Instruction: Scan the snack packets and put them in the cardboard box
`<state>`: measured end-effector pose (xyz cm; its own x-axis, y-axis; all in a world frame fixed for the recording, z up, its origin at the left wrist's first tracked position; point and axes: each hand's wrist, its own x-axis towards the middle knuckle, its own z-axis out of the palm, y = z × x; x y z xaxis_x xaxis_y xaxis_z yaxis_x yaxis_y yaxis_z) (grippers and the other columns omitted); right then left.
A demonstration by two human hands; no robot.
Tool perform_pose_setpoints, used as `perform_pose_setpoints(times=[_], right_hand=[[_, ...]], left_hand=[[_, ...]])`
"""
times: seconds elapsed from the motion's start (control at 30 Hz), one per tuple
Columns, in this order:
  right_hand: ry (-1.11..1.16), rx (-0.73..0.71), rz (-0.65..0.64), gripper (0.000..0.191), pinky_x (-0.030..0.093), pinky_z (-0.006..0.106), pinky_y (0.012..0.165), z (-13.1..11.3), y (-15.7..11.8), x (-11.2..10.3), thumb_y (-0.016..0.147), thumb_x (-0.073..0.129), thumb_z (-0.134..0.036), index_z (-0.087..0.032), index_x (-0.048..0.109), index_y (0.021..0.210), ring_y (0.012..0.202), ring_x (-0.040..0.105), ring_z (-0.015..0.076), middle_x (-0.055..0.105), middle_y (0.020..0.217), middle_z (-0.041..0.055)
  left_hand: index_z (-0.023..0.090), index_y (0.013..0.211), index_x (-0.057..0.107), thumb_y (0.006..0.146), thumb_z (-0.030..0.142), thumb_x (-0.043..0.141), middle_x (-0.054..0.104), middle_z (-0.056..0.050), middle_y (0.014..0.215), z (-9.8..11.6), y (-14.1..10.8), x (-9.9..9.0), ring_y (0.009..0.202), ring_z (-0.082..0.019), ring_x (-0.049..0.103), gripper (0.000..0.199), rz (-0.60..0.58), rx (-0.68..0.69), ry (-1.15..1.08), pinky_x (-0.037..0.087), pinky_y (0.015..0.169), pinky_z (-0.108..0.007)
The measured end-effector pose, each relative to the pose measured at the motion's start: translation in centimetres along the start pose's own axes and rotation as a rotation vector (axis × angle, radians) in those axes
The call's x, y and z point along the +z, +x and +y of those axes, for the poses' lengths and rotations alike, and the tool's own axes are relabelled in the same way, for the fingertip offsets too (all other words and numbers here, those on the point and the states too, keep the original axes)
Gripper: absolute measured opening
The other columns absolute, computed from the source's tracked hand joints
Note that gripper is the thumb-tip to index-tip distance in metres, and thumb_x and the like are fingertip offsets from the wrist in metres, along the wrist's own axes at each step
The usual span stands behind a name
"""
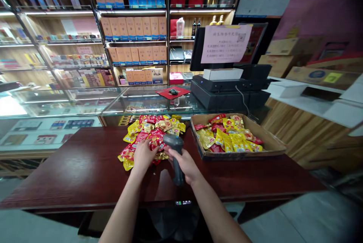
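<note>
My right hand (pixel 185 163) is wrapped round the handle of a dark grey barcode scanner (pixel 173 140), whose head points left. My left hand (pixel 144 156) is closed on the edge of a red snack packet (pixel 156 137) at the front of the pile. Red and yellow snack packets (pixel 131 129) lie heaped around it on the dark red table (pixel 76 163). To the right, an open cardboard box (pixel 269 142) holds several more red and yellow packets (pixel 227 140).
Behind the table is a glass counter (pixel 127 101) with a mouse (pixel 173 91) on a red mat (pixel 163 92). A monitor (pixel 197 52) carrying a pink paper sign stands behind the box. Shelves of boxes and bottles line the back wall.
</note>
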<state>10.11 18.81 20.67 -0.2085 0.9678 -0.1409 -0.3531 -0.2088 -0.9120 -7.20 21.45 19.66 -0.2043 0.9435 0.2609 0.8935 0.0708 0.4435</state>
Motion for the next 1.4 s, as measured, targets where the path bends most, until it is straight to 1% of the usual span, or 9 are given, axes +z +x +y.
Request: perform_pose_setpoints(times=[0.13,0.4,0.5,0.6,0.7,0.8,0.9,1.03,1.4], right_hand=[[-0.001,-0.002,0.028,0.049,0.043,0.042,0.103,0.9,-0.2,-0.4,0.064,0.079,-0.044,-0.014,0.070,0.101,0.111,0.064,0.0285,0.073,0.108,0.0123],[-0.068,-0.027,0.053,0.045,0.050,0.036,0.093,0.1,-0.9,-1.5,0.069,0.075,-0.044,-0.015,0.070,0.103,0.104,0.067,0.0247,0.073,0.103,0.0099],[-0.091,-0.019,0.069,0.041,0.052,0.034,0.089,-0.2,-1.0,-1.7,0.069,0.075,-0.044,-0.016,0.071,0.099,0.098,0.069,0.0234,0.074,0.098,0.0094],[-0.072,-0.025,0.059,0.040,0.050,0.036,0.094,-0.7,-1.2,-1.9,0.069,0.076,-0.043,-0.017,0.070,0.099,0.101,0.068,0.0236,0.073,0.101,0.0093],[-0.064,-0.047,0.059,0.042,0.048,0.039,0.098,-1.2,-1.5,-2.1,0.069,0.076,-0.043,-0.017,0.069,0.101,0.104,0.067,0.0248,0.073,0.103,0.0095],[-0.080,-0.063,0.089,0.043,0.054,0.039,0.089,-1.7,-1.9,-2.4,0.068,0.077,-0.043,-0.016,0.067,0.100,0.100,0.068,0.0248,0.072,0.102,0.0100],[-0.124,-0.052,0.110,0.041,0.059,0.031,0.061,-1.7,-2.3,-2.5,0.069,0.074,-0.042,-0.016,0.063,0.097,0.081,0.070,0.0211,0.070,0.099,0.0099],[-0.201,-0.045,0.099,0.037,0.047,0.021,0.034,-1.1,-2.7,-2.6,0.072,0.069,-0.043,-0.016,0.055,0.094,0.051,0.061,0.0119,0.066,0.086,0.0043],[-0.436,-0.131,0.061,0.036,0.045,0.021,0.032,1.3,-2.9,-2.9,0.079,0.058,-0.052,-0.018,0.052,0.090,0.042,0.060,0.0144,0.061,0.060,-0.0022]], left_hand=[[0.015,0.105,0.069,0.070,0.046,0.071,0.067,-0.016,0.105,0.7,0.0,0.7,0.105,-0.032,0.058,0.047,0.003,-0.007,0.026,0.039,0.091,-0.036],[0.022,0.082,0.072,0.066,0.021,0.070,0.067,-0.005,0.067,-0.9,1.0,-0.7,0.078,-0.027,0.064,0.016,0.039,-0.193,-0.467,0.042,0.073,-0.030],[0.021,0.085,0.067,0.063,0.015,0.073,0.067,-0.001,0.068,-1.0,1.5,-1.1,0.070,-0.019,0.064,0.023,0.044,-0.315,-0.836,0.044,0.067,-0.025],[0.018,0.079,0.059,0.064,0.010,0.071,0.064,0.002,0.066,-0.4,2.1,-0.9,0.059,-0.012,0.060,0.021,-0.070,-0.440,-1.297,0.047,0.063,-0.023],[0.017,0.070,0.051,0.066,0.004,0.069,0.056,0.005,0.058,0.4,3.0,-0.7,0.049,-0.007,0.053,0.022,-0.182,-0.594,-1.508,0.048,0.056,-0.021],[0.015,0.071,0.053,0.068,0.002,0.068,0.058,0.003,0.059,1.2,4.0,-0.5,0.048,-0.007,0.053,0.020,-0.271,-0.653,-1.522,0.049,0.054,-0.020],[0.015,0.071,0.055,0.067,0.003,0.071,0.064,0.000,0.066,2.1,5.2,0.0,0.056,-0.009,0.059,0.021,-0.334,-0.589,-1.507,0.051,0.057,-0.021],[0.014,0.068,0.058,0.060,0.008,0.081,0.064,-0.001,0.064,3.0,6.4,0.8,0.054,-0.008,0.058,0.024,-0.373,-0.456,-1.473,0.048,0.054,-0.018],[0.015,0.060,0.055,0.047,0.013,0.088,0.064,0.000,0.061,4.4,7.3,1.8,0.053,-0.010,0.059,0.035,-0.492,-0.422,-1.295,0.048,0.054,-0.022]])
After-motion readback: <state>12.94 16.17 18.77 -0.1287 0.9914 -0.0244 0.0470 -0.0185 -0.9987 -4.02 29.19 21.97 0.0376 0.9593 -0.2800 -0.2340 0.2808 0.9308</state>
